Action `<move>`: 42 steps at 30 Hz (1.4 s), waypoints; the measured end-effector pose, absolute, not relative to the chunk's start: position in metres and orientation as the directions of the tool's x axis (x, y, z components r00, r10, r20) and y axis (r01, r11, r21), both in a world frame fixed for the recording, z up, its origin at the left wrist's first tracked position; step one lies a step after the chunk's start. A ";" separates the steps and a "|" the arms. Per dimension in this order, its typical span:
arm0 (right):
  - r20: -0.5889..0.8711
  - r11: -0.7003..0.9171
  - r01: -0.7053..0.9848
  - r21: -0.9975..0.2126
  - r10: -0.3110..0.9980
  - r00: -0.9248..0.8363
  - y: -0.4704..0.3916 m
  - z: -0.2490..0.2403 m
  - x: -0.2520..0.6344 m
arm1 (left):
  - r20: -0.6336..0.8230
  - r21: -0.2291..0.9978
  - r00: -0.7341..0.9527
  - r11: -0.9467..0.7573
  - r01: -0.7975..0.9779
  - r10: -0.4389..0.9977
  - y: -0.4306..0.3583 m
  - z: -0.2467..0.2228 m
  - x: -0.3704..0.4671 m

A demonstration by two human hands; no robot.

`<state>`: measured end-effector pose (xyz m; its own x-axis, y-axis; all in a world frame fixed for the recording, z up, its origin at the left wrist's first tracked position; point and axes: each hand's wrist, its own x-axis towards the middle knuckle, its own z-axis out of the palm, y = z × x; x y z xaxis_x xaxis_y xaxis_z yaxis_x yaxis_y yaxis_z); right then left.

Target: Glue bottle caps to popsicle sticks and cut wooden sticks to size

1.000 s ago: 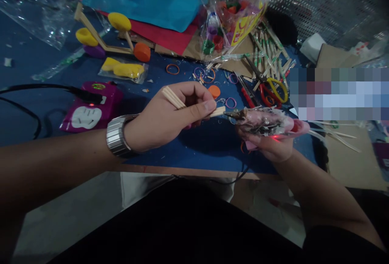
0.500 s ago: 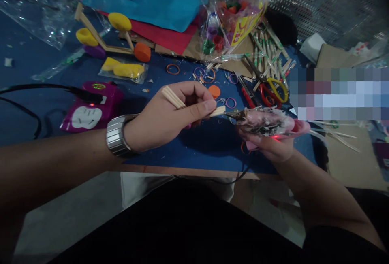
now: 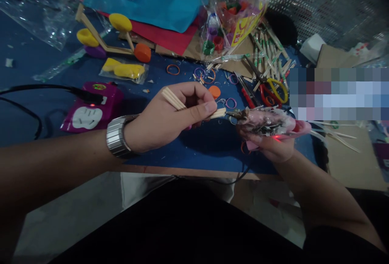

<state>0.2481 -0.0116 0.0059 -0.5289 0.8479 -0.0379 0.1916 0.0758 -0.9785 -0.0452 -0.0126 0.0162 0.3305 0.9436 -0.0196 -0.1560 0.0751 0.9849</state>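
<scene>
My left hand (image 3: 179,112), with a metal watch at the wrist, pinches a small bundle of wooden sticks (image 3: 173,98). The sticks' far ends poke out past my thumb, toward the right. In my right hand (image 3: 275,146) is a pink hot glue gun (image 3: 267,121), smeared with dried glue and lit by a small red light. Its dark nozzle points left and is at the stick ends; whether it touches them I cannot tell. White glue sticks (image 3: 337,132) seem to trail out behind the gun.
A purple power socket box (image 3: 91,106) with a black plug is on the left. Scissors (image 3: 269,86) and a red cutter (image 3: 247,92) lie beyond the glue gun, near a pile of sticks (image 3: 267,49). Rubber bands (image 3: 173,69) and a packet of yellow pieces (image 3: 124,70) lie behind my left hand.
Almost nothing differs. Both hands keep their hold, with the glue gun's nozzle still at the stick ends.
</scene>
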 end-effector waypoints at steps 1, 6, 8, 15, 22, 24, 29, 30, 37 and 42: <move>-0.025 0.084 0.182 -0.980 0.849 -0.528 -0.012 0.006 0.248 | -0.021 0.985 0.330 0.076 -0.153 0.944 -0.013 0.016 -0.045; -0.001 0.108 0.201 -0.974 0.878 -0.479 -0.013 0.006 0.247 | -0.009 0.988 0.333 0.059 -0.142 0.943 -0.012 0.016 -0.046; -0.015 0.105 0.210 -0.972 0.863 -0.504 -0.012 0.006 0.248 | -0.004 0.988 0.338 0.055 -0.143 0.941 -0.012 0.016 -0.046; -0.034 0.069 0.189 -0.980 0.870 -0.493 -0.013 0.006 0.248 | -0.017 0.986 0.341 0.072 -0.150 0.940 -0.013 0.017 -0.046; -0.056 0.056 0.179 -0.982 0.824 -0.563 -0.011 0.007 0.249 | -0.013 0.989 0.332 0.061 -0.134 0.943 -0.013 0.017 -0.045; -0.042 0.072 0.178 -0.981 0.824 -0.566 -0.010 0.008 0.249 | -0.009 0.990 0.334 0.056 -0.133 0.943 -0.013 0.016 -0.046; -0.011 0.082 0.159 -0.984 0.859 -0.511 -0.012 0.006 0.247 | 0.001 0.988 0.333 0.050 -0.143 0.943 -0.012 0.017 -0.046; -0.019 0.073 0.163 -0.984 0.866 -0.499 -0.013 0.006 0.247 | 0.001 0.988 0.332 0.050 -0.146 0.943 -0.012 0.017 -0.046; -0.056 0.046 0.204 -0.978 0.881 -0.470 -0.014 0.005 0.249 | -0.003 0.988 0.330 0.054 -0.147 0.944 -0.013 0.017 -0.046; -0.069 0.036 0.199 -0.979 0.866 -0.496 -0.013 0.004 0.249 | -0.005 0.986 0.329 0.059 -0.155 0.944 -0.013 0.017 -0.046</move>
